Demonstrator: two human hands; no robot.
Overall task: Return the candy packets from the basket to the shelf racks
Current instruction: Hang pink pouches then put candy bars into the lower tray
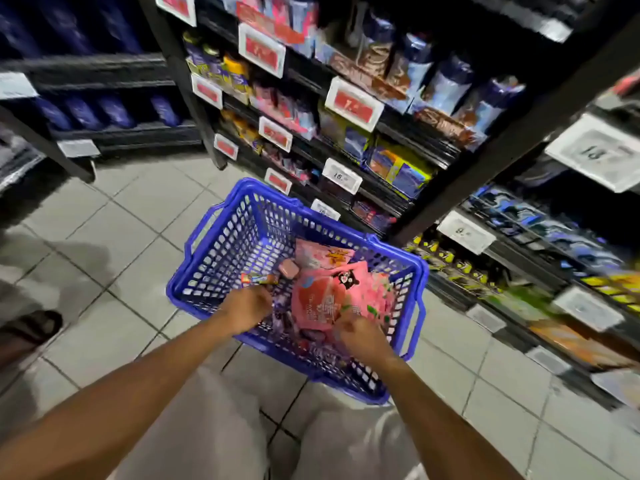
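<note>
A blue perforated plastic shopping basket [242, 237] sits on the pale tiled floor [121, 220] in front of the dark shelf racks [381, 133], and both hands are down inside it. The candy packets lie heaped toward the basket's near and right sides: a large pink glossy foil pouch [313, 301] on top, a second pink pouch with a black cartoon figure [349, 277] just beyond it, and a paler pink pouch with yellow print [322, 254] against the far right wall. A small pink box-shaped sweet [288, 270] and a thin multicoloured candy stick [258, 279] lie nearer the left wall, with purple wrapped pieces [282, 322] underneath.

The left hand [247, 308] reaches in at the near left edge with fingers curled downward among the purple pieces; motion blur hides whether its grip has closed on anything. The right hand [360, 332] is at the near right edge, fingers bent at the lower corner of the large pink pouch, seemingly pinching it, though the contact is blurred.

These pouches look light, soft and crinkly, with slick film that would likely slide under a flat palm. A pinch along a sealed edge or corner should hold best; squeezing the middle risks crushing the sweets. The loose small pieces probably need scooping or fingertip picks.
</note>
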